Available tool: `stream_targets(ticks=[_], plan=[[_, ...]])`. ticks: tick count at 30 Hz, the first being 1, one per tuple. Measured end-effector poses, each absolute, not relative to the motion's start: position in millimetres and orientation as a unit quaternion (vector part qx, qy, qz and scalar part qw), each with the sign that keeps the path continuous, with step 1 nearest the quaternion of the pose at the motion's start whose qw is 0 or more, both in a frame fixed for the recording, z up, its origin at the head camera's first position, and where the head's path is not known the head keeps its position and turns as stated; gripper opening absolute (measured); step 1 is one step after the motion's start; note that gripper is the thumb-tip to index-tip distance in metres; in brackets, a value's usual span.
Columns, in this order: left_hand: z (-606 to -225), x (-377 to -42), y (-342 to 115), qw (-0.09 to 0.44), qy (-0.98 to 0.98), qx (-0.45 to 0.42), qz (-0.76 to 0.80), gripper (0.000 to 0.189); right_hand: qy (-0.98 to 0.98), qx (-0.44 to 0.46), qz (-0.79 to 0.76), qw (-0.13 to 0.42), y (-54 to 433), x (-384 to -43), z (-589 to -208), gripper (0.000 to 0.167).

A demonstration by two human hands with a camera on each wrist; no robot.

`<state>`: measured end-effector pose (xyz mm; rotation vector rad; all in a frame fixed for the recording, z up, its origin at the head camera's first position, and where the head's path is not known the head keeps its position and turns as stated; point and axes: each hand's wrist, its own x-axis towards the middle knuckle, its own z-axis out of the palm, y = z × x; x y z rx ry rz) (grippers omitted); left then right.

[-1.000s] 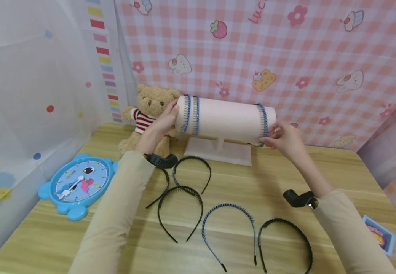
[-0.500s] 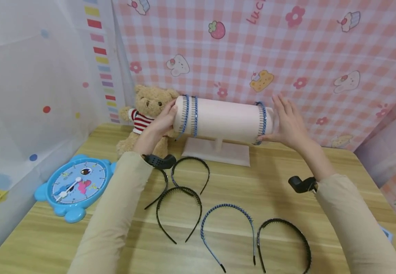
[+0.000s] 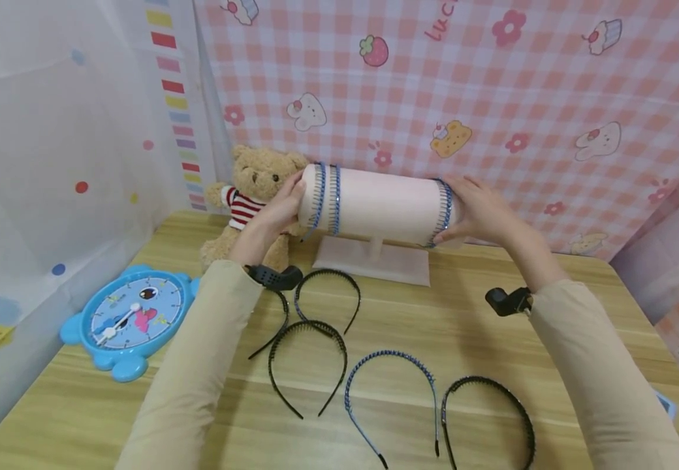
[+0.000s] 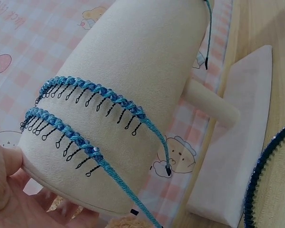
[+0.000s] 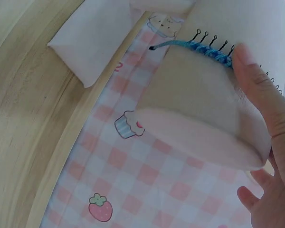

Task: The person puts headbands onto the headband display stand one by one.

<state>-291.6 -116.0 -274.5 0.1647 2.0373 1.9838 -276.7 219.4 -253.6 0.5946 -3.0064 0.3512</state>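
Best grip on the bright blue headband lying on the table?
I'd take the bright blue headband by its two thin legs, from above on the person's side. It lies arch away, open ends toward the person. Its right leg runs close to the rightmost black headband, so mind that.

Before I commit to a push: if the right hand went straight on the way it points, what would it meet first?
The blue headband near the right end of the padded roll; the thumb of the right hand seems to touch it, though depth leaves contact uncertain.
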Motion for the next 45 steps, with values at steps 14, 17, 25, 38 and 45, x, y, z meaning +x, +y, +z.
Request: stream_targets(ticks=[14,17,25,38,45], plan=[[-376.1,-408.1,-143.5,0.130,0.685,0.102,0.709,0.048,-0.977,0.211,0.042,0.016,167.6,-282.8,-247.7,0.113],[-381.8,-411.2,-144.4,0.122,0.686,0.110,0.709,0.050,-0.974,0.223,0.036,0.020,159.8,-284.1,-247.1,0.114],[-354.9,-379.0,-139.8,0.133,0.683,0.106,0.710,0.047,-0.970,0.235,0.051,0.022,146.3,-288.1,-247.8,0.116],[-281.0,-296.7,-117.4,0.141,0.713,0.062,0.684,0.049,-0.959,0.261,0.098,-0.055,139.3,-310.0,-235.5,0.100],[-317.9,-331.9,-128.0,0.132,0.686,0.107,0.708,0.048,-0.949,0.288,0.092,-0.085,141.7,-314.2,-231.7,0.110]])
